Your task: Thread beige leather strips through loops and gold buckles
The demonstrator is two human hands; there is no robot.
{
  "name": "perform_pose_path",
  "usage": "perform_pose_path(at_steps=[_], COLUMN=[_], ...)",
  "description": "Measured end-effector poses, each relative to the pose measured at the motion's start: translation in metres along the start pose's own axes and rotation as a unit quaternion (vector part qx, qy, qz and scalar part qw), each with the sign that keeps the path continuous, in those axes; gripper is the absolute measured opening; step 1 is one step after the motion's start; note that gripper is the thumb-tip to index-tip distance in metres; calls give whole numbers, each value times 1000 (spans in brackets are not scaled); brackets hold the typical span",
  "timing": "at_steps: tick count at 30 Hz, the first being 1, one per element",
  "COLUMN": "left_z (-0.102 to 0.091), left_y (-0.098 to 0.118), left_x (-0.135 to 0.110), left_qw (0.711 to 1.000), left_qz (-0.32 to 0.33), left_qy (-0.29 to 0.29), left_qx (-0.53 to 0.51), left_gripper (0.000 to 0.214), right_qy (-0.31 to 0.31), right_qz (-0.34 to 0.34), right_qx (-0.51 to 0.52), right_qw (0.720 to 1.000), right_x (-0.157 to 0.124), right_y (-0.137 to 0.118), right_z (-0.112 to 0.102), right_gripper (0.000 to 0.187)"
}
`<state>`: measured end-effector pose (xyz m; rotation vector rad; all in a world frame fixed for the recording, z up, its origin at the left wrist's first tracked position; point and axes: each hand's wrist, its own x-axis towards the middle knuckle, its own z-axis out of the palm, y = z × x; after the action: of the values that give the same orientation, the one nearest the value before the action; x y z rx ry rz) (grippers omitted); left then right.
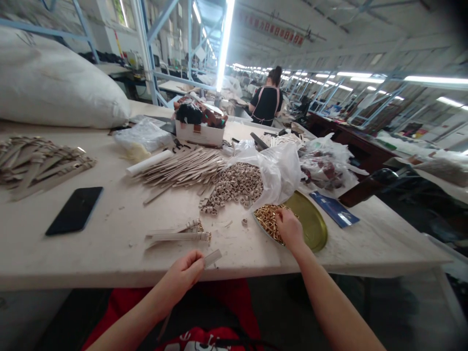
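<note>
My left hand (188, 270) is closed around a flat beige strap (213, 258), whose end sticks out past the thumb at the table's front edge. On the right, my right hand (289, 226) reaches into an oval gold-green tray (316, 226), its fingers closed at a heap of small gold-coloured metal pieces (268, 219). What those fingertips hold is hidden. Between the hands and further back, several straps with gold-coloured buckles (179, 237) lie together. Behind the tray, a pile of small beige loops (237, 183) spills from a clear plastic bag (280, 170).
Loose beige straps (183, 168) lie behind the loops' left side. A phone (75, 209) and a heap of buckled straps (40, 161) are at left. A filled white box (200, 132) stands at the back; a blue packet (334, 208) lies right of the tray. Another person (266, 100) is further off.
</note>
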<state>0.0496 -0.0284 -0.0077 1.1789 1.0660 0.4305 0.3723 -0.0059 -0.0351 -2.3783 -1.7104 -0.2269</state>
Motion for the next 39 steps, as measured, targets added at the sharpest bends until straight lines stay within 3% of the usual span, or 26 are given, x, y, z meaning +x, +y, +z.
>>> perform_pose_path(at_steps=[8, 15, 20, 24, 28, 32, 35, 39], left_z=[7, 5, 4, 0, -4, -4, -3, -2], left_y=[2, 1, -5, -10, -9, 2, 14, 21], left_x=[2, 6, 13, 17, 16, 15, 15, 14], left_qw=[1000, 1000, 999, 999, 999, 999, 999, 997], left_qz=[-7, -15, -13, -6, 7, 25, 49, 73], left_qy=[0, 7, -12, -11, -3, 12, 14, 18], left_qx=[7, 23, 32, 47, 40, 24, 5, -8], left_gripper=[26, 26, 27, 27, 25, 29, 32, 34], right_qy=[-64, -128, -136, -147, -120, -128, -178, -230], right_qz=[1, 30, 37, 34, 43, -13, -96, -130], right_qx=[27, 42, 47, 54, 65, 135, 257, 270], right_qw=[998, 990, 989, 987, 990, 982, 945, 926], right_x=[16, 25, 28, 35, 34, 6, -22, -47], right_y=[-19, -13, -16, -19, -20, -46, -80, -117], right_z=[17, 17, 18, 13, -6, -31, -45, -54], right_gripper=[20, 15, 17, 11, 13, 10, 12, 15])
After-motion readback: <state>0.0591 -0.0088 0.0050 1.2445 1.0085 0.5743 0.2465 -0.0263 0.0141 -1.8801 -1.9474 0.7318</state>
